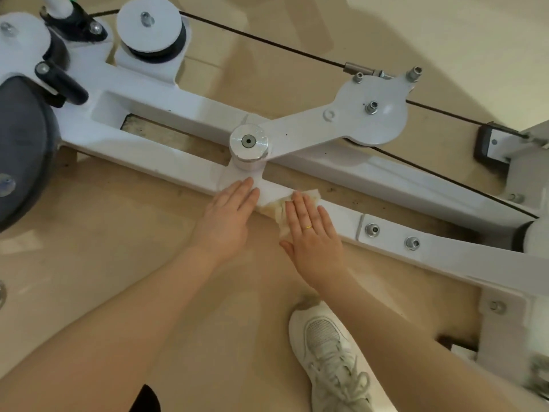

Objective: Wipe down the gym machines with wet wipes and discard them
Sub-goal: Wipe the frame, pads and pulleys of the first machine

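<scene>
A white gym machine frame (pixel 178 114) lies low over the beige floor, with a silver pivot cap (pixel 249 141) at its middle. My left hand (pixel 228 212) lies flat with straight fingers on the near white beam, just below the pivot. My right hand (pixel 312 233), wearing a gold ring, presses flat on a soiled, crumpled wet wipe (pixel 279 209) against the same beam. Part of the wipe pokes out past the fingertips and at the thumb side; the rest is hidden under the palm.
A black cable (pixel 267 43) runs across behind the frame to a round pulley plate (pixel 374 111). A dark padded roller (pixel 23 150) sits at the left. Bolts (pixel 372 229) stud the beam to the right. My white sneaker (pixel 332 355) stands on the floor below.
</scene>
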A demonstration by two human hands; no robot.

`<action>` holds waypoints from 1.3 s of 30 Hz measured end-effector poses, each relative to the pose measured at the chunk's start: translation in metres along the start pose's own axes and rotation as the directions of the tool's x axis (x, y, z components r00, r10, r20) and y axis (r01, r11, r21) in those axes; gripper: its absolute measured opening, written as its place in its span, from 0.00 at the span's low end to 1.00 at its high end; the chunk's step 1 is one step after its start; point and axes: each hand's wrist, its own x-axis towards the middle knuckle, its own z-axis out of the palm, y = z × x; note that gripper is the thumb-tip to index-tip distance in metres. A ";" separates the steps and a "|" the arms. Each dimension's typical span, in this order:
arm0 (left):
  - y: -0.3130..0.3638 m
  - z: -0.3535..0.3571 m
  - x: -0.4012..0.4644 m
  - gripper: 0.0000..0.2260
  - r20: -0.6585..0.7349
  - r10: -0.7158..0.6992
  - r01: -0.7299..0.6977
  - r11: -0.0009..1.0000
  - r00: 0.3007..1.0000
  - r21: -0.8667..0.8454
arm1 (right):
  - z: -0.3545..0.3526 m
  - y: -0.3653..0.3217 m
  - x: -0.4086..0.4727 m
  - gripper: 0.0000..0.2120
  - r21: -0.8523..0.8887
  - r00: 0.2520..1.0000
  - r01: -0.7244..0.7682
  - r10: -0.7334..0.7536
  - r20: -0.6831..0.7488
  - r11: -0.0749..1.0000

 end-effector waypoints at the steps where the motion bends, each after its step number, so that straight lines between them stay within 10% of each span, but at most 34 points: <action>1: 0.000 0.003 0.001 0.28 -0.008 0.009 -0.009 1.000 1.000 0.010 | 0.002 0.014 -0.015 0.31 -0.014 0.999 -0.054 0.054 0.000 0.998; 20: 0.002 0.000 -0.001 0.29 0.013 -0.073 0.075 0.991 0.997 -0.113 | -0.014 0.025 -0.015 0.26 0.053 0.999 -0.030 0.031 -0.022 0.998; 30: 0.046 -0.002 -0.001 0.35 0.145 -0.278 0.266 0.959 0.949 0.097 | -0.041 0.019 0.000 0.12 0.327 0.940 -0.334 0.289 0.180 0.884; 39: 0.095 0.009 0.015 0.29 0.224 0.088 -0.106 0.992 0.971 0.071 | -0.051 0.117 -0.091 0.21 0.280 0.921 -0.380 0.332 0.205 0.881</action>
